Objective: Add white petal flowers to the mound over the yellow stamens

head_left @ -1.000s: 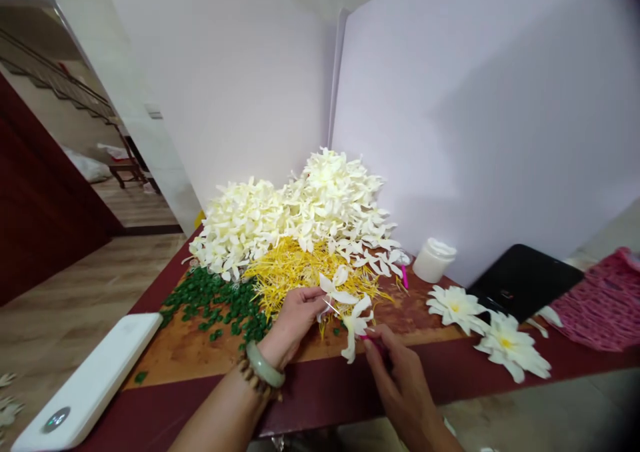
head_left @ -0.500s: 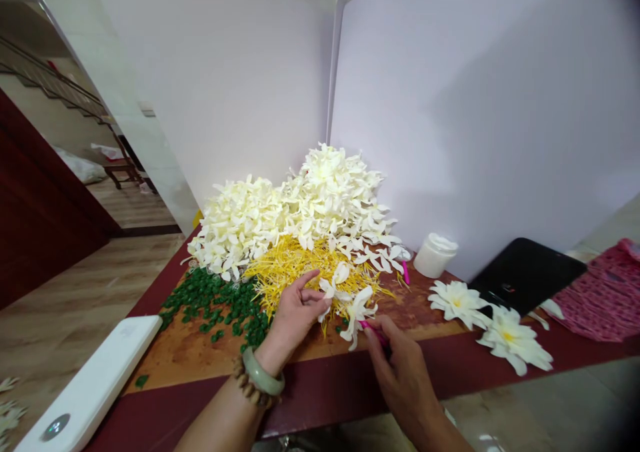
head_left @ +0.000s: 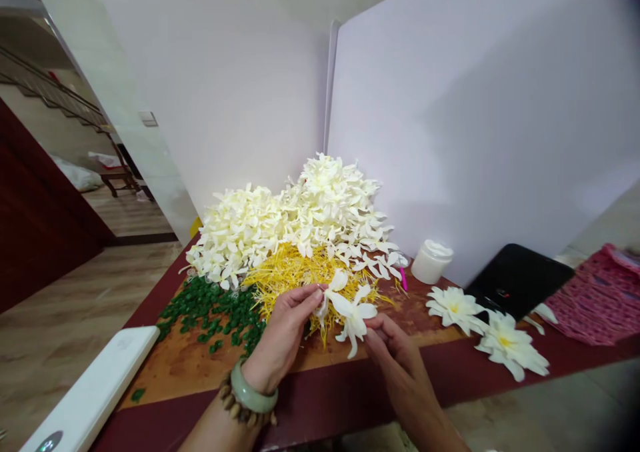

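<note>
My left hand [head_left: 285, 325] pinches a white petal piece [head_left: 345, 305] over the front of the table, its fingers closed on the piece. My right hand [head_left: 393, 352] is closed just below and to the right, fingers touching the same petals; a pink tool seen in it before is hidden now. Behind them lie a pile of yellow stamen strands [head_left: 295, 272], a heap of white petals [head_left: 300, 219] and a scatter of green pieces [head_left: 210, 305].
Two finished white flowers [head_left: 480, 325] lie to the right, by a white jar [head_left: 431, 261], a pink tool [head_left: 403, 277] and a black case [head_left: 520, 280]. A pink woven item [head_left: 600, 302] is far right, a white flat device [head_left: 85, 392] at left. White boards stand behind.
My left hand has closed its fingers on the petal piece and lifted it slightly. My right hand has moved up under the petals, and its pink tool is no longer visible.
</note>
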Demonstrator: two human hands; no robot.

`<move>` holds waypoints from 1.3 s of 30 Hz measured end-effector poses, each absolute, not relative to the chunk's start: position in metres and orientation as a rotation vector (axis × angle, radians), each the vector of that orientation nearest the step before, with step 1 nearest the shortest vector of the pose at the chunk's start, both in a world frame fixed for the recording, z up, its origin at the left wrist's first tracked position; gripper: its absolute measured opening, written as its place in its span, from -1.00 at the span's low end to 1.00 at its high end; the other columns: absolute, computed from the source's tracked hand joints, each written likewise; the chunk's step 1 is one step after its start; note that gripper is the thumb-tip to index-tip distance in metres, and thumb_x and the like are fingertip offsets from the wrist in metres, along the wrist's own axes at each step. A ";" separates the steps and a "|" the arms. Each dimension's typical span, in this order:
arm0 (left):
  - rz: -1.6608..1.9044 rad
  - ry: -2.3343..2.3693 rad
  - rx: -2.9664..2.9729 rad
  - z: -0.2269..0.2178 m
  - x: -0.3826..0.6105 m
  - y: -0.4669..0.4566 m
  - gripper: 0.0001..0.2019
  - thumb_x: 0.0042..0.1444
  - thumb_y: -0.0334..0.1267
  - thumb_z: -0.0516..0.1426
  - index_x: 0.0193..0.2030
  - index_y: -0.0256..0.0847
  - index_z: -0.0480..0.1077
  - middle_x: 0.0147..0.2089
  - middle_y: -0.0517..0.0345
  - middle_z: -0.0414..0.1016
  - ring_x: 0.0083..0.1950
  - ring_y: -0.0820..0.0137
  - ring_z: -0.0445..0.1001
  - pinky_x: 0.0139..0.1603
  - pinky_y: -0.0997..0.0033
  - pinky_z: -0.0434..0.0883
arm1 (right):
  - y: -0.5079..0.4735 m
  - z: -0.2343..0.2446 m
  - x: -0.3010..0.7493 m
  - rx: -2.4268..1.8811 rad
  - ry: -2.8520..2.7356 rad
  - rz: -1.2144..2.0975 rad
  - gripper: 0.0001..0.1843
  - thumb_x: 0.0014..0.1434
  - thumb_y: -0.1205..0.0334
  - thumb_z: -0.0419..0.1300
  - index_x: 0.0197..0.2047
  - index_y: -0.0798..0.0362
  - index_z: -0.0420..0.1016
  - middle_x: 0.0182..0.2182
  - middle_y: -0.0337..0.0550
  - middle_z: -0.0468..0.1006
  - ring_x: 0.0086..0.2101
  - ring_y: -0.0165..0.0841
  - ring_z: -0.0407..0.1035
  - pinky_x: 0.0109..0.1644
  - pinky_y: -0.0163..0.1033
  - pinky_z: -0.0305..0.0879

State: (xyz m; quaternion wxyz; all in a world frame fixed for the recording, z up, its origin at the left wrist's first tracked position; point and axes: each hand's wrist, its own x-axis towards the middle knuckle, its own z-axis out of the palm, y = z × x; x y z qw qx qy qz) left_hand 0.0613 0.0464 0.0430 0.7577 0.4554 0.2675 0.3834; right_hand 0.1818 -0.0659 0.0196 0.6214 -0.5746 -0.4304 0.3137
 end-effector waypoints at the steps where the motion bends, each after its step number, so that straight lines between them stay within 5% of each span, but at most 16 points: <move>1: 0.815 0.584 0.990 0.042 0.063 0.045 -0.84 -0.11 -0.27 0.21 -0.36 -0.28 0.51 -0.40 0.13 0.49 -0.36 0.48 0.34 -0.27 0.52 0.24 | -0.065 0.020 0.180 -1.318 -0.987 0.729 -0.79 0.13 0.11 0.04 -0.39 0.07 0.32 -0.56 -0.30 0.25 -0.52 -0.47 0.10 -0.45 -0.39 0.08; 21: 0.636 0.461 0.835 0.031 0.064 0.042 -0.81 -0.14 -0.29 0.24 -0.33 -0.30 0.47 -0.47 0.12 0.46 -0.45 0.49 0.38 -0.37 0.50 0.27 | -0.060 0.019 0.175 -1.387 -1.088 0.683 -0.77 0.15 0.10 0.00 -0.34 0.08 0.33 -0.52 -0.25 0.31 -0.49 -0.42 0.14 -0.41 -0.35 0.09; 29: 0.586 0.490 0.794 0.033 0.067 0.039 -0.81 -0.12 -0.26 0.23 -0.33 -0.31 0.47 -0.55 0.19 0.40 -0.52 0.56 0.32 -0.43 0.57 0.25 | -0.056 0.014 0.177 -1.317 -0.977 0.771 -0.74 0.13 0.08 0.03 -0.39 0.10 0.36 -0.59 -0.30 0.23 -0.57 -0.49 0.06 -0.55 -0.40 -0.02; 39: 0.572 0.500 0.876 0.022 0.071 0.042 -0.78 -0.05 -0.20 0.17 -0.32 -0.32 0.44 -0.40 0.10 0.44 -0.42 0.51 0.35 -0.36 0.51 0.26 | -0.054 0.008 0.179 -1.327 -0.894 0.809 -0.72 0.09 0.05 0.07 -0.48 0.09 0.29 -0.64 -0.37 0.11 -0.61 -0.52 -0.03 -0.57 -0.40 -0.09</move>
